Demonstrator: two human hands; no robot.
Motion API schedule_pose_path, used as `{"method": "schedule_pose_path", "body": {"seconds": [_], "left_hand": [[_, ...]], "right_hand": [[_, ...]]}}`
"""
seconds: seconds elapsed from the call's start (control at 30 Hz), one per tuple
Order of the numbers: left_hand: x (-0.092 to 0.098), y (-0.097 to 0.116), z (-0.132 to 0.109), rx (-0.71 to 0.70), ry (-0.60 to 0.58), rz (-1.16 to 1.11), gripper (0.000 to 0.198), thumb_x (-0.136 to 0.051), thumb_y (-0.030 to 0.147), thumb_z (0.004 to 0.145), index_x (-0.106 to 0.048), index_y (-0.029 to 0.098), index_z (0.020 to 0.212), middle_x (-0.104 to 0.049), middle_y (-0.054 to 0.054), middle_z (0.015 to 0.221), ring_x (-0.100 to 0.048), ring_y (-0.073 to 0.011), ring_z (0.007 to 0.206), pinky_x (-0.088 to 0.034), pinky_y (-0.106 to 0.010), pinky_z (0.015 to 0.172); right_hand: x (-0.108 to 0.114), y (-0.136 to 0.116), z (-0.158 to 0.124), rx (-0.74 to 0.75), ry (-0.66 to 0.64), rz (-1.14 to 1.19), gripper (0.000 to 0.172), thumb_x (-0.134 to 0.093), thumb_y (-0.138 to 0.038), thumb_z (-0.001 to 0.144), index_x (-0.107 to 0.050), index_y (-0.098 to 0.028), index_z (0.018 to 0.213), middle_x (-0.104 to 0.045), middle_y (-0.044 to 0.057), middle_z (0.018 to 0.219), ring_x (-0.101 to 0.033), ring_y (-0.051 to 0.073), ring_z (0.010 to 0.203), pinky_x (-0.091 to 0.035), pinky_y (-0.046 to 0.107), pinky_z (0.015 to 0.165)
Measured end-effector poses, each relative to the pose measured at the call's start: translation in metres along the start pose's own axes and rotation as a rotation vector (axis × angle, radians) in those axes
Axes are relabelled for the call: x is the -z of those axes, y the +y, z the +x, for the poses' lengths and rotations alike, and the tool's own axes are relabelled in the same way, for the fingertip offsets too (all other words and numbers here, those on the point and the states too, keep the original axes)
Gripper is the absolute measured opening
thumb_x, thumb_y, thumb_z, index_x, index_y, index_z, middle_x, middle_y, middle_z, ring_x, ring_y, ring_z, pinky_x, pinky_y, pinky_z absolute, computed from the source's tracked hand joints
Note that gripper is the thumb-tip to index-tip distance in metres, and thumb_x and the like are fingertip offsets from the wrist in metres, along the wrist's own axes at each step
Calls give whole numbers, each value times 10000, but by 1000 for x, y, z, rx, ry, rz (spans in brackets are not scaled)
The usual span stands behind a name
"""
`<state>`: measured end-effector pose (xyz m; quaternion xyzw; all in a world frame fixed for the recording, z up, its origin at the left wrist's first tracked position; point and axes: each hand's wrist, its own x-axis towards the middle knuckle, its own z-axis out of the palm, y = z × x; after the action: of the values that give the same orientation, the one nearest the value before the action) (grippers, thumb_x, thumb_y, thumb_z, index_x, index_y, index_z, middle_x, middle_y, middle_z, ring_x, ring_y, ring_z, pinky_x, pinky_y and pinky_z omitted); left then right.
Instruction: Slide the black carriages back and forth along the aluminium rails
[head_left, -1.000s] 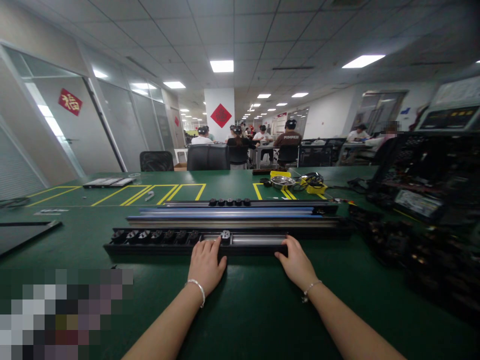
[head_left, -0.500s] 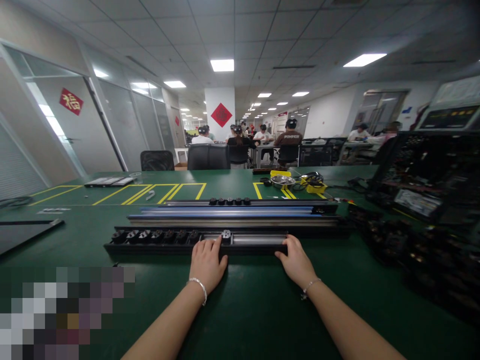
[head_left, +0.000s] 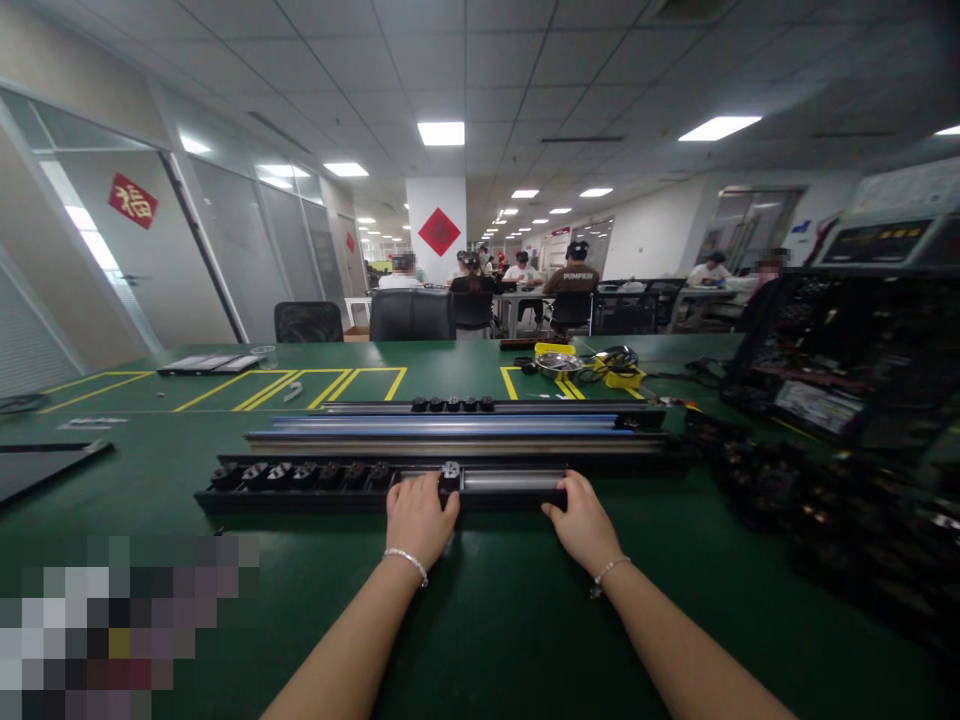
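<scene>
A black power track point(head_left: 315, 498) with a silvery inner channel lies lengthwise in front of me on the green table. Several round black socket modules point(head_left: 305, 474) sit in its left part. One more socket module point(head_left: 450, 474), with a grey face, sits apart from them near the middle. My left hand point(head_left: 420, 515) is closed over the near side of the track, fingers curled over its top and the thumb side against the lone module. My right hand point(head_left: 581, 515) grips the track's right end between thumb and fingers. The fingertips of both hands are partly hidden.
Behind lie blue-edged rails point(head_left: 442, 426) and a narrower track with several small sockets point(head_left: 452, 404). Farther back are a metal bowl point(head_left: 559, 363) and yellow trays point(head_left: 621, 374) with cables. Dark parts point(head_left: 832, 490) are heaped at right. People sit at desks beyond.
The view has shifted slightly. My left hand has slid a little right along the track, closer against the lone socket module. My right hand stays at the track's end.
</scene>
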<state>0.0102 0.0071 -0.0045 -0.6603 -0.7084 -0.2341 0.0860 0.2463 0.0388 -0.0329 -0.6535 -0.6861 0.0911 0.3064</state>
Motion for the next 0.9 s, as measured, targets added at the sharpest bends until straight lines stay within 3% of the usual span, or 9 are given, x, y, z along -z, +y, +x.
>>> {"method": "schedule_pose_path", "body": {"seconds": [0.33,0.57,0.9], "left_hand": [[-8,-3,-6,-38,61,-70,323,-452,344,797,-560,190,1060,-631,-62,1045,-518,-216,1010,-276,-397,955],[-8,-1,-6,-39,54,-125,279,-462,325,790,-566,225,1029,-638,-44,1039,-519,-205,1031,-211,-431,1004],[-7,1,-4,-46,39,-172,259,-479,307,781,-579,241,1010,-647,-24,1035,-526,-200,1030,-160,-465,1024]], "right_hand": [[0,0,1,5,18,-5,192,-536,-287,706,-508,-198,874,-423,108,1243,-424,232,1166,-371,357,935],[3,-14,-5,19,74,-131,229,-519,-255,692,-542,-194,911,-440,96,1218,-421,260,1136,-351,377,946],[0,-26,-7,273,160,-151,339,-440,-179,725,-558,-174,1042,-523,93,1187,-388,233,1173,-238,422,1030]]}}
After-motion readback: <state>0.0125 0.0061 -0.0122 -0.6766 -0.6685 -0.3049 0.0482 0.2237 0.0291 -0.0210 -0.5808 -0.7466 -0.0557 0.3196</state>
